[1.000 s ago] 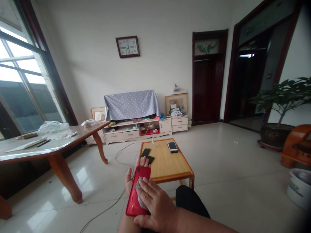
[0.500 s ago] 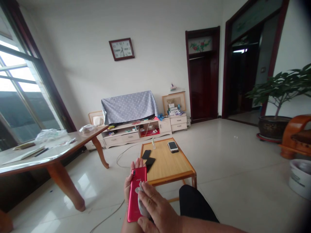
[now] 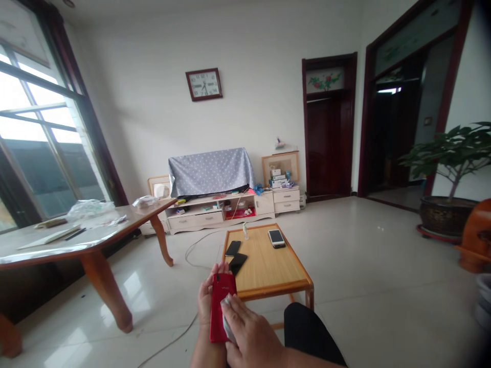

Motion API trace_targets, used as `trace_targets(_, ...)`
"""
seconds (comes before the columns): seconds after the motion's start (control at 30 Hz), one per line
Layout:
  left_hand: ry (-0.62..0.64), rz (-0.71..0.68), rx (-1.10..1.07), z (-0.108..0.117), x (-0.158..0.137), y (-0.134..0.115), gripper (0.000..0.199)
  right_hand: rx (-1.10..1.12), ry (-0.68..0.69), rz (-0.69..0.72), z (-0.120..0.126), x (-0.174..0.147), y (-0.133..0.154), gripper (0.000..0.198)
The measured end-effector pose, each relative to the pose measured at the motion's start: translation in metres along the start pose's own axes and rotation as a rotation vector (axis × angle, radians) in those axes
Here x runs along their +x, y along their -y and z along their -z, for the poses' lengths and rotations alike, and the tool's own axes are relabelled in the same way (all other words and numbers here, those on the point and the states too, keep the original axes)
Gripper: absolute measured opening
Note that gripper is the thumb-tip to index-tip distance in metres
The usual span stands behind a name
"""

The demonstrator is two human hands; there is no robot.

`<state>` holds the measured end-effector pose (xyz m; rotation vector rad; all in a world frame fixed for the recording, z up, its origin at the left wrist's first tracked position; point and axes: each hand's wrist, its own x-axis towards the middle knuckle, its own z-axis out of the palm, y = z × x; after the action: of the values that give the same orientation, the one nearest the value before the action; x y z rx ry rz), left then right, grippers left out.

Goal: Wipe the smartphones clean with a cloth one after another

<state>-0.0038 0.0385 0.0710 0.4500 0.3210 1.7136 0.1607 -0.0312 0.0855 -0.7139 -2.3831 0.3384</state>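
Note:
A red smartphone (image 3: 218, 317) lies back side up in my left hand (image 3: 205, 299), its camera end pointing away from me. The left fingers reach out past the phone's far end and support it from below. My right hand (image 3: 253, 329) presses a white wipe or cloth (image 3: 227, 319) against the right part of the phone's back, with the fingers closed over it. Just beyond, on a low wooden table (image 3: 268, 276), lie a dark phone (image 3: 232, 249), a black flat item (image 3: 238, 264), a white-framed phone (image 3: 275, 238) and a small clear bottle (image 3: 246, 232).
To the left stands a larger table (image 3: 130, 225) with plastic bags (image 3: 90, 208) on it. A cable (image 3: 169, 345) runs over the floor. Beyond are a white cabinet (image 3: 203, 220) and a cloth-draped object (image 3: 210, 171). A potted plant (image 3: 447, 217) stands on the right.
The view has tilted slightly up and turned left. My right hand and the wipe have shifted a little on the phone's back, and the phone is angled differently, looking darker red.

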Motion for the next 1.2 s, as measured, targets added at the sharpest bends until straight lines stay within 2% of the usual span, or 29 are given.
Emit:
trace_targets(0.1,-0.067,0.009,0.037,-0.022,-0.004,-0.001,0.044,0.037,-0.026,-0.069,-0.003,0.002,-0.001,0.083)
trace_targets(0.2,-0.065,-0.014,0.022,-0.041,-0.009,-0.004,0.059,0.213,-0.212,-0.046,0.000,-0.002,-0.003,0.073)
trace_targets(0.27,-0.024,-0.048,-0.003,-0.046,-0.009,-0.007,0.067,0.412,-0.341,-0.098,0.007,-0.003,-0.004,0.060)
trace_targets(0.33,-0.019,-0.097,-0.016,-0.042,-0.007,-0.011,0.073,0.691,-0.444,-0.241,0.015,-0.001,-0.006,0.048)
trace_targets(0.43,-0.078,-0.156,-0.027,-0.023,-0.002,-0.012,0.082,1.169,-0.586,-0.467,0.024,0.007,-0.009,0.037)
trace_targets(0.5,-0.080,-0.142,-0.068,-0.007,0.000,-0.010,0.086,1.389,-0.665,-0.553,0.025,0.011,-0.010,0.029)
trace_targets(0.57,-0.005,-0.060,-0.143,0.004,0.000,-0.006,0.085,1.506,-0.695,-0.603,0.022,0.013,-0.008,0.025)
trace_targets(0.63,0.096,0.025,-0.203,0.007,-0.002,-0.001,0.087,1.579,-0.663,-0.650,0.015,0.012,-0.004,0.028)
trace_targets(0.73,0.206,0.015,-0.238,0.001,-0.006,0.003,0.097,1.648,-0.517,-0.733,0.000,0.010,0.005,0.038)
trace_targets(0.87,0.235,0.023,-0.222,-0.012,-0.009,-0.005,0.095,1.478,-0.187,-0.945,-0.022,0.004,0.005,0.048)
trace_targets(0.93,0.222,0.032,-0.210,-0.014,-0.011,-0.008,0.092,1.394,-0.021,-0.997,-0.033,0.002,0.002,0.054)
trace_targets(1.03,0.217,0.049,-0.183,-0.014,-0.015,-0.008,0.084,1.425,0.106,-0.927,-0.047,0.002,0.001,0.058)
trace_targets(1.2,0.220,0.035,-0.183,-0.009,-0.020,-0.002,0.085,1.451,0.138,-0.808,-0.059,0.003,0.003,0.059)
